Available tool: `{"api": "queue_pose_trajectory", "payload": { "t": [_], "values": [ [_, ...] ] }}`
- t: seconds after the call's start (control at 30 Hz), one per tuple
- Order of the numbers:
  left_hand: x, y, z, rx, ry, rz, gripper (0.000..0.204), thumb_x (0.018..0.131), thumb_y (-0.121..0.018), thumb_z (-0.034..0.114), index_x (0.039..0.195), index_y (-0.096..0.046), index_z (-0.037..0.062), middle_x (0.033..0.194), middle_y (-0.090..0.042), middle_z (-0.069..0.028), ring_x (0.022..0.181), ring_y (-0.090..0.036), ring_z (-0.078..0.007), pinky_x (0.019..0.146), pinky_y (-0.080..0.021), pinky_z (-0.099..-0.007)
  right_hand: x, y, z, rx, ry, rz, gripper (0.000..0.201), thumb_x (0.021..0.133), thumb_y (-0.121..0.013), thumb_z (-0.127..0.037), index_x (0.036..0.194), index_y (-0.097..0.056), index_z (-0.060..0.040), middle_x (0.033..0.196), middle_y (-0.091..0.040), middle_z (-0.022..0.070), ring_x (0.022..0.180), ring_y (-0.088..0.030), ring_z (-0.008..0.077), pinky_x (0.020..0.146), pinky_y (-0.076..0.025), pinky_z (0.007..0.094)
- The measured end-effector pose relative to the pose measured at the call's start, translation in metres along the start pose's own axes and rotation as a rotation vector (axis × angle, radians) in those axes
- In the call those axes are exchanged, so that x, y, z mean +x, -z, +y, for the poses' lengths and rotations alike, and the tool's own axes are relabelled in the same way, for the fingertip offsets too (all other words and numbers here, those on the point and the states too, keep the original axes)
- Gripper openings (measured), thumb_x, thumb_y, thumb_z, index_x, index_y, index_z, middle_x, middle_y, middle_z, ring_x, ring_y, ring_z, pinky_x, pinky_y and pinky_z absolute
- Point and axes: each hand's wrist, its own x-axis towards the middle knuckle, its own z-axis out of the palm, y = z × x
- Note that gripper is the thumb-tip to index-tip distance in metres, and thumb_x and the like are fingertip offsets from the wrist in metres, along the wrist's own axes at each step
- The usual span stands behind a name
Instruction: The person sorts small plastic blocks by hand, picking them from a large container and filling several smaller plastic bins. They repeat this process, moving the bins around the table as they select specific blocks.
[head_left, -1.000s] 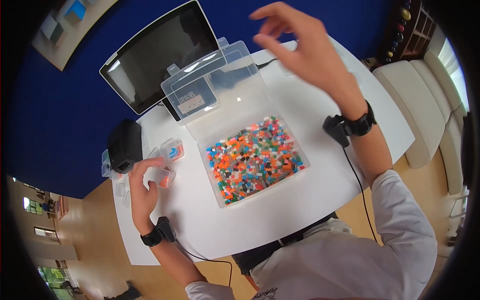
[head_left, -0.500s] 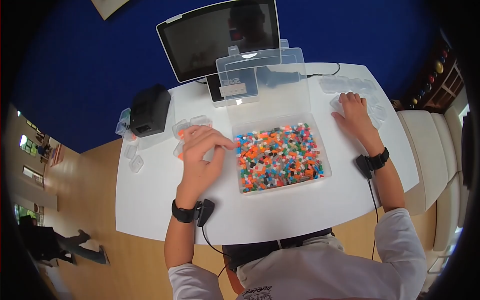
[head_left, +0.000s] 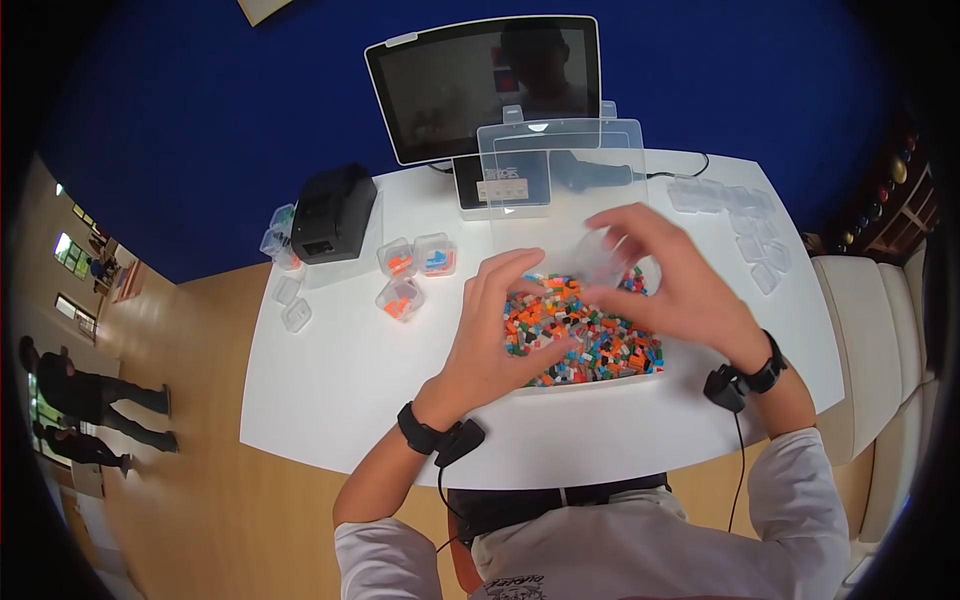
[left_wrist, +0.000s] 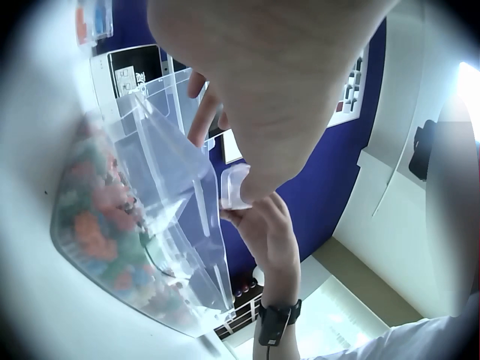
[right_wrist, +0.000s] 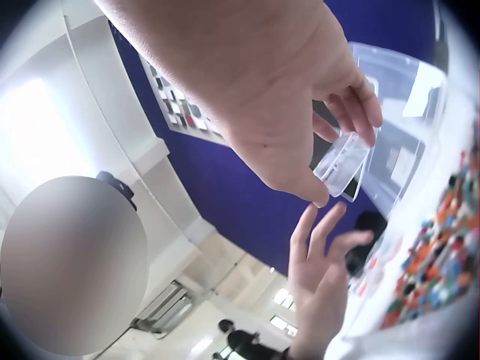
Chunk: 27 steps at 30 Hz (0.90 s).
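Note:
Between the thumb and fingers of my right hand (head_left: pixel 680 290) is a small clear plastic box (right_wrist: pixel 341 165), blurred in the head view. It is held above the large clear plastic bin (head_left: pixel 600 381), which is filled with small multicoloured building bricks (head_left: pixel 590 345). My left hand (head_left: pixel 495 325) hovers over the bin's left side, fingers spread and slightly bent, with nothing in its grasp. In the right wrist view the left fingertips (right_wrist: pixel 319 217) point up just below the small box. The bin's hinged lid (head_left: pixel 570 170) stands raised at the back.
Left of the bin are several small clear boxes (head_left: pixel 400 298) with orange or blue bricks. A black device (head_left: pixel 335 215) stands behind them. More small clear boxes (head_left: pixel 750 215) line the table's right back. A monitor (head_left: pixel 480 90) rises behind the lid. People (head_left: pixel 90 395) are far left.
My right hand has come from the small clear boxes at the right to above the bin, bringing one small box. My left hand has moved rightward from the left-side boxes to the bin.

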Motion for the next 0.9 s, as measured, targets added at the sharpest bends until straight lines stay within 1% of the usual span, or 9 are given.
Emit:
{"api": "queue_pose_trajectory", "payload": {
  "t": [0.07, 0.13, 0.17, 0.2, 0.43, 0.5, 0.73, 0.83, 0.9],
  "values": [
    [-0.001, 0.002, -0.005, -0.045, -0.009, 0.046, 0.063, 0.081, -0.095, 0.006, 0.14, -0.074, 0.0054, 0.133, -0.076, -0.0135, 0.115, -0.074, -0.0235, 0.114, -0.055, -0.0439, 0.005, -0.026, -0.011, 0.072, 0.061, -0.046, 0.062, 0.095, -0.098, -0.032, 0.141, -0.066, -0.0033, 0.119, -0.067, 0.0139, 0.102, -0.068, 0.0238, 0.089, -0.06, 0.0374],
    [-0.001, 0.011, -0.017, 0.12, -0.162, 0.027, 0.068, 0.08, -0.095, 0.004, 0.143, -0.073, 0.0049, 0.134, -0.077, -0.0135, 0.119, -0.075, -0.0242, 0.108, -0.058, -0.0417, 0.012, -0.046, -0.014, 0.149, 0.124, -0.097, 0.062, 0.095, -0.098, -0.032, 0.14, -0.066, -0.0022, 0.117, -0.066, 0.0136, 0.101, -0.068, 0.0236, 0.086, -0.06, 0.0374],
    [-0.001, 0.017, -0.016, 0.155, -0.181, 0.057, 0.068, 0.079, -0.094, 0.002, 0.143, -0.074, 0.0044, 0.129, -0.079, -0.0125, 0.118, -0.076, -0.0242, 0.102, -0.061, -0.0391, 0.016, -0.053, -0.015, 0.172, 0.135, -0.088, 0.062, 0.095, -0.098, -0.032, 0.138, -0.065, -0.0014, 0.115, -0.065, 0.0133, 0.099, -0.068, 0.0234, 0.084, -0.059, 0.0372],
    [0.0, 0.02, -0.016, 0.165, -0.177, 0.059, 0.068, 0.079, -0.094, 0.002, 0.143, -0.074, 0.0044, 0.129, -0.079, -0.0125, 0.118, -0.076, -0.0242, 0.102, -0.061, -0.0391, 0.018, -0.058, -0.015, 0.194, 0.148, -0.077, 0.062, 0.096, -0.098, -0.032, 0.137, -0.065, -0.0006, 0.114, -0.063, 0.0129, 0.097, -0.067, 0.0232, 0.083, -0.059, 0.037],
    [-0.002, 0.018, -0.017, 0.244, -0.17, 0.018, 0.074, 0.077, -0.094, -0.002, 0.149, -0.075, 0.0015, 0.127, -0.081, -0.0147, 0.109, -0.082, -0.0261, 0.1, -0.063, -0.0381, 0.022, -0.049, -0.007, 0.286, 0.029, -0.163, 0.061, 0.094, -0.098, -0.027, 0.139, -0.064, -0.0041, 0.112, -0.061, 0.0105, 0.092, -0.065, 0.0197, 0.079, -0.057, 0.0343],
    [-0.004, 0.019, -0.02, 0.261, -0.176, -0.01, 0.077, 0.077, -0.093, -0.002, 0.152, -0.074, 0.001, 0.128, -0.081, -0.0156, 0.109, -0.082, -0.0265, 0.1, -0.063, -0.0383, 0.022, -0.044, -0.01, 0.303, -0.009, -0.195, 0.061, 0.091, -0.099, -0.016, 0.143, -0.067, -0.009, 0.107, -0.061, 0.0031, 0.094, -0.062, 0.0153, 0.08, -0.054, 0.0312],
    [-0.001, 0.02, -0.014, 0.33, -0.228, -0.088, 0.082, 0.074, -0.093, -0.005, 0.154, -0.074, -0.0011, 0.125, -0.082, -0.017, 0.11, -0.079, -0.0307, 0.099, -0.063, -0.0403, 0.02, -0.036, -0.009, 0.28, -0.057, -0.259, 0.065, 0.09, -0.098, -0.013, 0.148, -0.068, -0.0143, 0.109, -0.061, 0.0033, 0.092, -0.062, 0.0141, 0.079, -0.055, 0.0283],
    [0.0, 0.023, -0.013, 0.356, -0.257, -0.147, 0.082, 0.072, -0.094, -0.004, 0.152, -0.075, -0.0025, 0.123, -0.082, -0.0178, 0.109, -0.076, -0.033, 0.098, -0.062, -0.042, 0.017, -0.035, -0.004, 0.266, -0.058, -0.287, 0.066, 0.091, -0.096, -0.013, 0.15, -0.068, -0.015, 0.11, -0.064, 0.0048, 0.094, -0.065, 0.0159, 0.082, -0.057, 0.03],
    [0.0, 0.024, -0.012, 0.357, -0.262, -0.184, 0.082, 0.071, -0.094, -0.004, 0.151, -0.076, -0.0031, 0.122, -0.082, -0.018, 0.108, -0.075, -0.0339, 0.098, -0.062, -0.0427, 0.015, -0.037, -0.002, 0.192, -0.045, -0.321, 0.063, 0.092, -0.095, -0.019, 0.15, -0.07, -0.0137, 0.113, -0.068, 0.007, 0.095, -0.068, 0.019, 0.087, -0.059, 0.0331]
  ]
}}
